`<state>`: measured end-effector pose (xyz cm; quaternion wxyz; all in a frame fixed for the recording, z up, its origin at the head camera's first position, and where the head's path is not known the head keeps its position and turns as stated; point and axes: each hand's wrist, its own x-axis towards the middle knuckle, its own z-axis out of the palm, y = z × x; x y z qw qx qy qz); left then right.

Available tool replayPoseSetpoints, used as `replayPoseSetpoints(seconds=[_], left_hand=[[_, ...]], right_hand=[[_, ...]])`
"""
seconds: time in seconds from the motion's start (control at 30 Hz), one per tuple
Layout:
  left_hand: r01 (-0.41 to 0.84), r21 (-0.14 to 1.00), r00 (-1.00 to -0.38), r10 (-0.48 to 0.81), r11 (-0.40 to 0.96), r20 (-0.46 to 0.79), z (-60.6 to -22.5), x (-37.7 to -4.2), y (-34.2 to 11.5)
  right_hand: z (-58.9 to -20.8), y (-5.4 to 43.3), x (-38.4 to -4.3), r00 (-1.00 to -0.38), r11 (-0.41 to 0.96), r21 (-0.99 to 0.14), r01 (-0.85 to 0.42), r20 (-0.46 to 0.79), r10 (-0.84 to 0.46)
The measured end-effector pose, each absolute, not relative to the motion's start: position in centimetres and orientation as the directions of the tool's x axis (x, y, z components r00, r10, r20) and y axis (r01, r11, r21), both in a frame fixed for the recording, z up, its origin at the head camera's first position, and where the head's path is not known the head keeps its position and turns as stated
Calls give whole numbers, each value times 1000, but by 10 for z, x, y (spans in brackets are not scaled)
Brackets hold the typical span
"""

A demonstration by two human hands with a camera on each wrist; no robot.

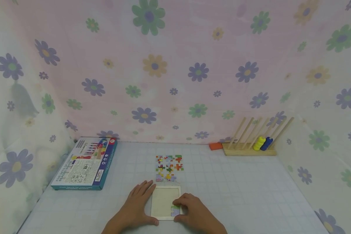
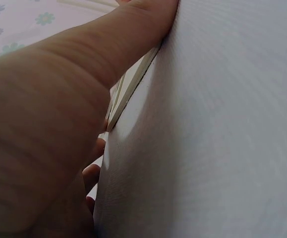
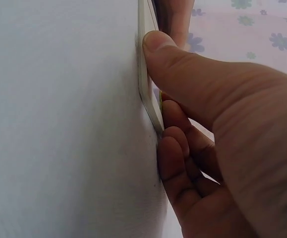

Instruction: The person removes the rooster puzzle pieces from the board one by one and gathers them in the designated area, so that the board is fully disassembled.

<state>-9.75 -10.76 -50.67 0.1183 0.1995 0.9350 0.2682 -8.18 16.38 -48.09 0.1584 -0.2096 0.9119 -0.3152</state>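
Note:
A shallow wooden puzzle tray (image 1: 164, 202) lies on the table between both hands. One green and purple jigsaw piece (image 1: 175, 212) sits in its near right corner. My left hand (image 1: 136, 203) rests along the left side of the tray, fingers extended and thumb at the near edge. My right hand (image 1: 194, 209) curls round the near right corner, and its index fingertip touches the piece. In the right wrist view the thumb (image 3: 158, 44) presses on the tray's rim, with the other fingers bent at its side. Several loose jigsaw pieces (image 1: 169, 168) lie in rows beyond the tray.
A flat toy box (image 1: 84, 162) lies at the left. At the back right stands a wooden peg rack (image 1: 248, 151) with yellow beads (image 1: 259, 143) and blue beads (image 1: 266, 143). An orange-red block (image 1: 215, 146) is beside it. Flowered cloth walls enclose the table.

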Motion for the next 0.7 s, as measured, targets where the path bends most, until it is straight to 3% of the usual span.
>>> replayPoseSetpoints(seconds=[0.7], left_hand=[[330, 553, -890, 447, 765, -86, -504, -96, -108]], right_hand=[[-478, 158, -84, -871, 712, -670, -209, -204, -447]])
